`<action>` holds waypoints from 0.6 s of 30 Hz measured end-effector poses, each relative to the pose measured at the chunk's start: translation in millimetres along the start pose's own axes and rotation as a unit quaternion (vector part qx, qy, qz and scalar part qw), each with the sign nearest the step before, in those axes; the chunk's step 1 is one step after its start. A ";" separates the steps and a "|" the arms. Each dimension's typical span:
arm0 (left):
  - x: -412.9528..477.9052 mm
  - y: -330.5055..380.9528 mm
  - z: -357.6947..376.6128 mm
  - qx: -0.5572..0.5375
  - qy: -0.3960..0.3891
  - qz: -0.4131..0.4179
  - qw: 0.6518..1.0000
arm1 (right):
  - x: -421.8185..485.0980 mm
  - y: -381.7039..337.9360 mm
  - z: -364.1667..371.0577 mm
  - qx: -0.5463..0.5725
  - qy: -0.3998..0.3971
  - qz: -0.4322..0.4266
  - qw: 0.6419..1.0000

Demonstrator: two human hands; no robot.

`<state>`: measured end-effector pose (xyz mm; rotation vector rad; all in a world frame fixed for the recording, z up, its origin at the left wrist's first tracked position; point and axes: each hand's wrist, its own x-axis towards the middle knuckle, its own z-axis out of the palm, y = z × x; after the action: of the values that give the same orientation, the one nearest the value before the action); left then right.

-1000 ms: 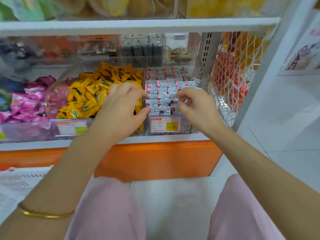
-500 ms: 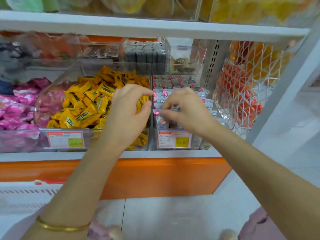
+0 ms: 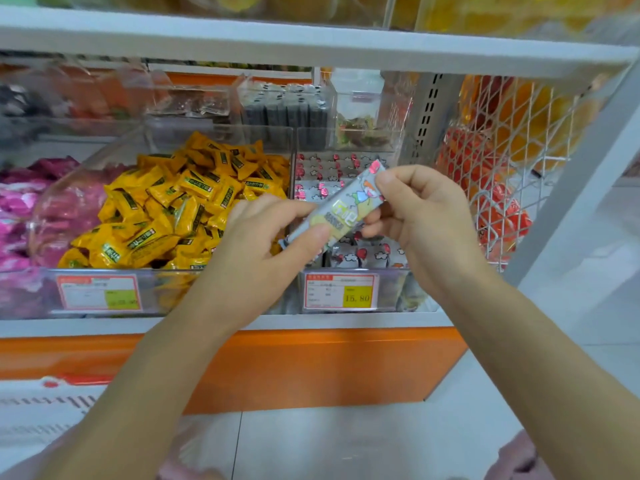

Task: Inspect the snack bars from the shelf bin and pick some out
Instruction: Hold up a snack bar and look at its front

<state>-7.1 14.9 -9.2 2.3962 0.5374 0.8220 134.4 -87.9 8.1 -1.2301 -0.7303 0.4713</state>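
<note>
A shop: price-tagged [image 3: 341, 292] bins [image 3: 173, 292] of wrapped sweets [image 3: 180, 206].

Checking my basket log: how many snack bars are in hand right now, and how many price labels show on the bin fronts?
Held snack bar, pinched by left hand and right hand: 1
Bin-front price labels: 2
Total: 3

Bright, even light is filling the scene, with dimmer shade sitting beneath the upper shelf [image 3: 311, 46]. Pale glare is washing over the clear bin [image 3: 62, 209] wall, and the snack bar [image 3: 341, 209] wrapper is glinting. Straight edges are bowing toward the corners, and the periphery is blurring.
</note>
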 end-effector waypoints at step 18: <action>4.3 -13.0 -19.3 -0.431 0.057 -0.212 0.875 | -11.2 3.0 -21.8 0.070 -0.158 0.078 0.982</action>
<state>-19.0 34.1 -2.4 1.3539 0.5575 0.7791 142.7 -109.3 -0.9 -1.0955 -0.8562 0.8487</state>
